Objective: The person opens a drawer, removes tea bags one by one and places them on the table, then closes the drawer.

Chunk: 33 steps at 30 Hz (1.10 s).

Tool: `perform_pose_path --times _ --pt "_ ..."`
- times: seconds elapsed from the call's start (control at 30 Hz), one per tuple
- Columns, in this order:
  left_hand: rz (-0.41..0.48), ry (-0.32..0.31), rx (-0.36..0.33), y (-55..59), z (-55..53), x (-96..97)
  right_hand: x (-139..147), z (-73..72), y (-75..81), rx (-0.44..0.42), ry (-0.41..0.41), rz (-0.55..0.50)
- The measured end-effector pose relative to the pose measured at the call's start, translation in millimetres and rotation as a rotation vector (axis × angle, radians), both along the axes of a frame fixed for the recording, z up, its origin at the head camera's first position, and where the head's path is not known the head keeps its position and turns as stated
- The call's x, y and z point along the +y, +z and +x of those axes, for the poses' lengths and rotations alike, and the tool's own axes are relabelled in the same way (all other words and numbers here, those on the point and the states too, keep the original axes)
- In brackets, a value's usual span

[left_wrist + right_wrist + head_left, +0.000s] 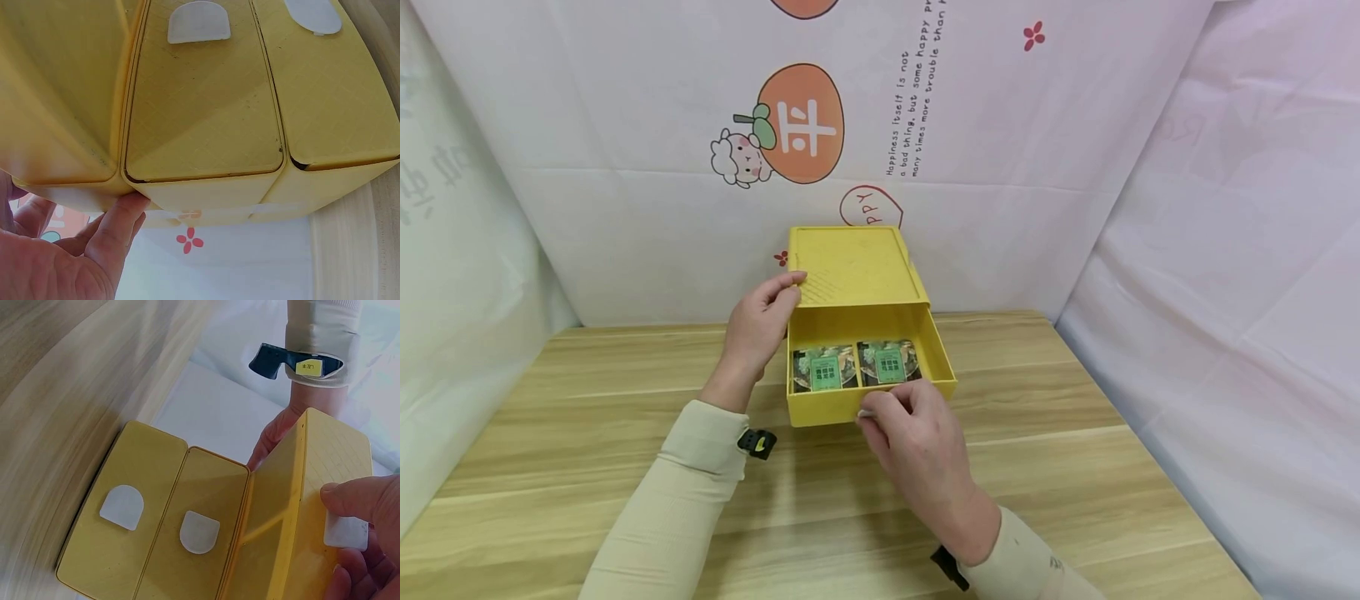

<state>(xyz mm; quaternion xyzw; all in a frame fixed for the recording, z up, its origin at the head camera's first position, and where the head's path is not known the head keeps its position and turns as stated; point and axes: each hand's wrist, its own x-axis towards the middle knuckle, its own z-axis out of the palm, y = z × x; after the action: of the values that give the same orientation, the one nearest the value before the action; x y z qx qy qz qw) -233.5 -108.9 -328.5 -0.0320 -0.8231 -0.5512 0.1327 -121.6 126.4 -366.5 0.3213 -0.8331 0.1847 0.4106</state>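
Note:
A yellow drawer cabinet (pixel 853 262) stands on the table with its top drawer (pixel 820 410) pulled well out. Inside that drawer lie two green printed packets, a left one (pixel 824 369) and a right one (pixel 889 362), side by side. My right hand (pixel 925 446) pinches the white tab handle (pixel 345 532) on the drawer's front, thumb on the upper side. Against the cabinet's left side, my left hand (pixel 757 332) presses with extended fingers, its fingertips reaching the top edge.
Two lower drawers, a middle one (pixel 197 481) and a bottom one (pixel 134 462), are closed, each with a white tab. Wood-grain table (pixel 1060 467) surrounds the cabinet. A printed white cloth (pixel 1000 225) hangs close behind it, with more white cloth at both sides.

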Motion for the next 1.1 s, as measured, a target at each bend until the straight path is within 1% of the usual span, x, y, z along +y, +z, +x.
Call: perform_pose_path --times 0.37,0.6,0.9,1.1 --pt "0.001 -0.011 0.003 0.4 1.3 0.5 1.1 8.0 -1.7 0.006 0.020 -0.021" --pt "-0.001 -0.014 0.010 -0.8 0.9 0.6 2.5 14.2 -2.5 -0.026 0.008 -0.009" --pt "-0.001 -0.025 0.009 -1.7 1.9 0.9 3.7 16.8 -5.9 -0.001 0.028 -0.026" --pt "-0.006 -0.016 0.011 -0.2 2.7 1.4 3.9 21.5 -6.5 -0.025 0.012 -0.023"
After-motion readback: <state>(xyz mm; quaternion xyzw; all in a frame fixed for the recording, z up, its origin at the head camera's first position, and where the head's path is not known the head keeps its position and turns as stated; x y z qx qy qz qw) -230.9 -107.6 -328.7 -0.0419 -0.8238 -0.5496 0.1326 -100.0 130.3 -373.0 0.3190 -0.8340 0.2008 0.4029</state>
